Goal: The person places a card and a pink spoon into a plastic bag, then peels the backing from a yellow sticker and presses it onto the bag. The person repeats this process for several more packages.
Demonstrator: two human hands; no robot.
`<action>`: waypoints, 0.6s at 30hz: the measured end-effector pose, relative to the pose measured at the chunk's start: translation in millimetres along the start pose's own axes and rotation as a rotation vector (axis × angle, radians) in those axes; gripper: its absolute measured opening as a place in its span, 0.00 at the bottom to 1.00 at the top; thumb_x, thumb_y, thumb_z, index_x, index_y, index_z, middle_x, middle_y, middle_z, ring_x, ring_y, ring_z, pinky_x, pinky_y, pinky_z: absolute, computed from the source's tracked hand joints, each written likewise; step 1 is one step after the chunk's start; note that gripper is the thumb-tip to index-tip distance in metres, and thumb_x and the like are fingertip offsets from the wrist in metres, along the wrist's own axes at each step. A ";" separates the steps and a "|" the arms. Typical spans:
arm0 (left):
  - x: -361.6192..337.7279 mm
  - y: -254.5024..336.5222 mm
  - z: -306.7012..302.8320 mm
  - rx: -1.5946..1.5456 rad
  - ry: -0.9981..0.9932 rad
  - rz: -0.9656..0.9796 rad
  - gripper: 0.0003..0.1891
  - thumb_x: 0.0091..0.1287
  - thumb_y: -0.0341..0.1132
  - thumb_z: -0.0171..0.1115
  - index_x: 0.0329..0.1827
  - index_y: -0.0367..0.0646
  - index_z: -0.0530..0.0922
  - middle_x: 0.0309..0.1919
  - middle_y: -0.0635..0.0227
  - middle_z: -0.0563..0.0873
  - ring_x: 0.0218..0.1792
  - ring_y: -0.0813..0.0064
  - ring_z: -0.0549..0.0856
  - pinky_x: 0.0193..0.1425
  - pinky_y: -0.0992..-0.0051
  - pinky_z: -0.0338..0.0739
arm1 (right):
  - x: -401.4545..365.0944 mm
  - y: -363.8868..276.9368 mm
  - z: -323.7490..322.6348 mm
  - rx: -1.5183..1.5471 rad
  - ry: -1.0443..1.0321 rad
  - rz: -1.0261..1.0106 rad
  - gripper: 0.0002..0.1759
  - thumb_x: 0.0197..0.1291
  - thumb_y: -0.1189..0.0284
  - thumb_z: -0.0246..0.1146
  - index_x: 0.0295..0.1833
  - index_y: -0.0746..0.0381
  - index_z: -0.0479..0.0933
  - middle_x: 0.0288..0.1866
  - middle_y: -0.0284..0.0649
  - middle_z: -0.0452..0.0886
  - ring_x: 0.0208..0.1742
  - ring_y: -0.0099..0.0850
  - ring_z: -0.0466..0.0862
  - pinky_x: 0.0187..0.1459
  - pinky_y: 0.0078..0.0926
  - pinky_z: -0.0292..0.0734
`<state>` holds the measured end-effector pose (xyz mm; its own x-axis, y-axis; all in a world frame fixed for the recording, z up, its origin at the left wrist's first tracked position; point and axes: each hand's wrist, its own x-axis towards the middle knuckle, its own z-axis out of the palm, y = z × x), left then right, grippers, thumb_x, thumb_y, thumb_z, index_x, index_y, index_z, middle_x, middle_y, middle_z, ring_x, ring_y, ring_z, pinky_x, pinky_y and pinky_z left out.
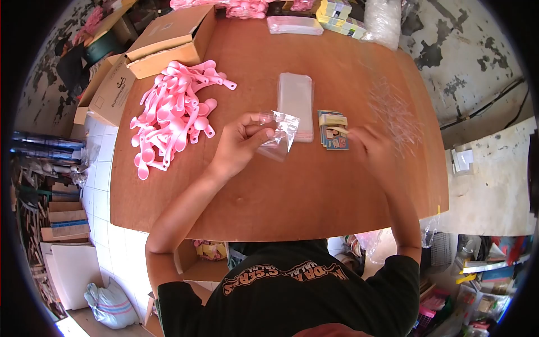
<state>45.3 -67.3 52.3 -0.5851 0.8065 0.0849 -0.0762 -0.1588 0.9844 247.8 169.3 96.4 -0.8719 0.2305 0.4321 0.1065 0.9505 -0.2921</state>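
My left hand pinches a small clear plastic bag by its edge and holds it just above the brown table. To the right, my right hand is blurred, with its fingertips at the right edge of a small stack of printed cards wrapped in a paper band. Whether it grips a card I cannot tell. A stack of clear bags lies just beyond both hands. Left of my left hand sits a heap of pink plastic spoons.
Cardboard boxes stand at the table's far left corner. More pink items, a flat bag pack, stacked card bundles and a plastic roll line the far edge. Loose clear wrap lies to the right.
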 end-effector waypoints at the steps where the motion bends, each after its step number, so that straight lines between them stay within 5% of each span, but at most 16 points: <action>1: 0.1 -0.5 1.4 -0.019 -0.010 0.003 0.12 0.71 0.23 0.58 0.56 0.34 0.73 0.45 0.57 0.87 0.46 0.76 0.86 0.51 0.77 0.81 | 1.0 -9.9 -5.8 0.006 -0.002 -0.008 0.10 0.57 0.76 0.68 0.45 0.66 0.83 0.41 0.42 0.85 0.35 0.34 0.85 0.37 0.27 0.79; 6: -3.3 3.4 22.9 -0.103 -0.138 0.022 0.13 0.70 0.22 0.58 0.56 0.30 0.72 0.46 0.56 0.87 0.46 0.74 0.86 0.50 0.74 0.84 | 10.9 -52.0 -19.6 0.681 0.205 0.179 0.10 0.67 0.72 0.63 0.45 0.69 0.82 0.36 0.37 0.85 0.36 0.19 0.82 0.36 0.18 0.76; 10: -11.8 25.2 42.6 0.013 -0.172 -0.009 0.13 0.71 0.23 0.57 0.57 0.29 0.74 0.45 0.58 0.88 0.46 0.73 0.87 0.50 0.73 0.85 | 20.5 -56.0 -11.2 0.751 0.199 0.156 0.11 0.67 0.72 0.64 0.46 0.70 0.82 0.36 0.36 0.86 0.36 0.19 0.82 0.38 0.17 0.76; 18: -13.9 33.5 40.9 0.232 -0.229 0.048 0.18 0.70 0.24 0.58 0.63 0.32 0.72 0.45 0.55 0.88 0.45 0.75 0.87 0.50 0.74 0.82 | 22.2 -51.6 -14.1 0.605 -0.148 0.157 0.10 0.66 0.70 0.65 0.43 0.67 0.83 0.28 0.32 0.82 0.28 0.16 0.74 0.30 0.17 0.68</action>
<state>83.9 -60.5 90.4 -0.3850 0.9124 0.1388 0.1486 -0.0872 0.9851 229.8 128.3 133.1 -0.9293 0.2848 0.2353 -0.0126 0.6121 -0.7907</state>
